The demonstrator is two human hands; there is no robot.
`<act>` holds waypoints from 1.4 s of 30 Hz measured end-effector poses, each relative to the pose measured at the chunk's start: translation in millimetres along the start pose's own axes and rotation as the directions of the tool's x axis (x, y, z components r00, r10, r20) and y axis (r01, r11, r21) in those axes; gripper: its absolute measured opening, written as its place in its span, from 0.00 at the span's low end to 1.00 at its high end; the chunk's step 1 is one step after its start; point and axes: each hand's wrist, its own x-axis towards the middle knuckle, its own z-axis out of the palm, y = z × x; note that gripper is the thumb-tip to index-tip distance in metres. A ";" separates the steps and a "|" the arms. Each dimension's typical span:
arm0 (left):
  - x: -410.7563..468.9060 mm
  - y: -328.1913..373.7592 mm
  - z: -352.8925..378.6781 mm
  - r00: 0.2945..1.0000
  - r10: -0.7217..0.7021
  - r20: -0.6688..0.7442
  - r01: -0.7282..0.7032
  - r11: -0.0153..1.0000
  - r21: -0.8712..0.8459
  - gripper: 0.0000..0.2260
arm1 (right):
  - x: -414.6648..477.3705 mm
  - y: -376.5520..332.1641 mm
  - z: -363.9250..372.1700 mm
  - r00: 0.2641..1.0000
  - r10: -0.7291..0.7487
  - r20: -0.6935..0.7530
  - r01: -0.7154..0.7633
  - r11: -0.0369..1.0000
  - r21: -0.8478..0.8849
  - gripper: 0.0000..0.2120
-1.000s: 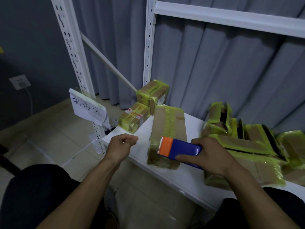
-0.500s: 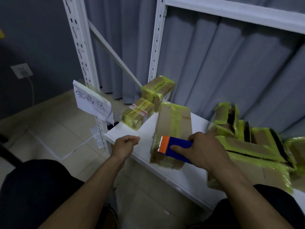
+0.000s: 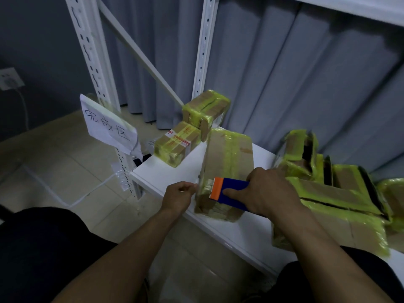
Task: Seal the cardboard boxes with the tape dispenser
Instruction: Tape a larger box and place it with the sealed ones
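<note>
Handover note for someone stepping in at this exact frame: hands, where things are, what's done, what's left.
Left hand: pinches the tape end at the near left edge of the cardboard box.
Right hand: grips the tape dispenser, its orange toothed end on the box's near end.
The box lies on the white shelf.
Done: strip started, it seems.
Left: pull it across, cut, then seal the gaping boxes to the right.

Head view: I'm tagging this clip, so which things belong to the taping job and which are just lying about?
In the job: dispenser in the right hand; box under it; tape end pinched by the left hand; open boxes on the right.
Lying about: paper sign; wall socket; curtain; two taped boxes at the back.
</note>
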 end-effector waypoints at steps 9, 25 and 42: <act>6.8 1.2 6.3 1.000 0.011 0.008 -0.012 0.982 0.187 0.19 | 11.1 5.0 0.0 0.998 0.018 0.063 -0.021 0.999 0.038 0.32; -26.5 2.6 -3.8 0.887 0.415 0.201 -0.439 0.893 0.094 0.14 | 5.0 13.2 6.3 1.000 -0.028 -0.003 0.029 0.998 0.054 0.31; -0.7 20.5 -18.5 0.518 0.682 0.516 -0.855 0.427 0.294 0.15 | -4.7 38.6 16.8 0.997 -0.066 -0.038 0.069 0.993 0.094 0.31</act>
